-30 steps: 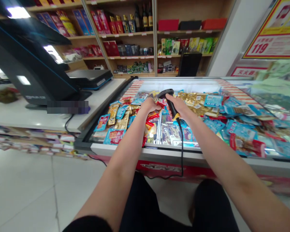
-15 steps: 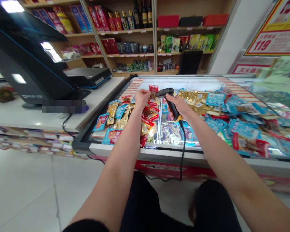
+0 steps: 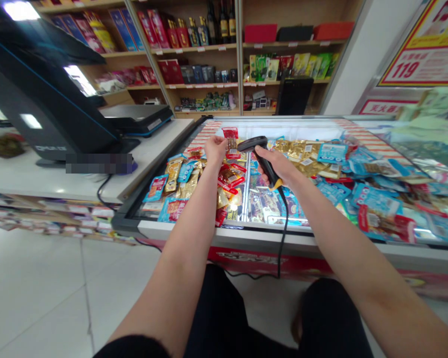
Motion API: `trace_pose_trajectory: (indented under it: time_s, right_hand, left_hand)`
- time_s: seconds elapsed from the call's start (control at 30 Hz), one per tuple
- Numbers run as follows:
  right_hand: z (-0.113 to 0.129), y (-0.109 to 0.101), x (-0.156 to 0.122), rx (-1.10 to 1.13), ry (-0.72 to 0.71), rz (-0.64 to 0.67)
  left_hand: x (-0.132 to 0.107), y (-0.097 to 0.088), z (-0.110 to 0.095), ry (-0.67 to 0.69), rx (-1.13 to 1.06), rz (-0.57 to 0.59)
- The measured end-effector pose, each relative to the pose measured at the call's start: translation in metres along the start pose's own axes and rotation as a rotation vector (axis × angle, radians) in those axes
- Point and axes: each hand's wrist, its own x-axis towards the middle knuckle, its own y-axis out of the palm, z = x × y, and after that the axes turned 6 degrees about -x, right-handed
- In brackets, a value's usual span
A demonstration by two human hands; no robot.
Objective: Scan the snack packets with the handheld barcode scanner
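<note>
My left hand [image 3: 214,149] pinches a small red snack packet [image 3: 230,140] and holds it upright above the glass-topped chest freezer [image 3: 246,233]. My right hand [image 3: 278,166] is wrapped round the handle of a black barcode scanner [image 3: 254,145] with a yellow band, its head right beside the packet. The scanner's black cable [image 3: 282,233] hangs down over the freezer's front edge. Several blue, gold and red snack packets [image 3: 339,169] lie spread over the freezer lid under both hands.
A white counter [image 3: 41,176] at the left carries a black till screen [image 3: 41,94] and a flat scale [image 3: 138,118]. Wooden shelves [image 3: 216,49] with bottles and boxes stand behind. A red price poster [image 3: 429,49] hangs at the right. Tiled floor lies below left.
My left hand has lifted the red packet off the pile and brought it up beside the scanner head. My right hand with the scanner has barely shifted.
</note>
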Motion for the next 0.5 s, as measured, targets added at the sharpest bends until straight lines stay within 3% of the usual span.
trace_pose_trajectory:
  time_s: [0.5]
  right_hand:
    - [-0.0017,-0.0033,-0.0008,0.009,-0.025,0.042]
  left_hand:
    - [0.0069,0.0007,0.0093,0.015,0.012,-0.004]
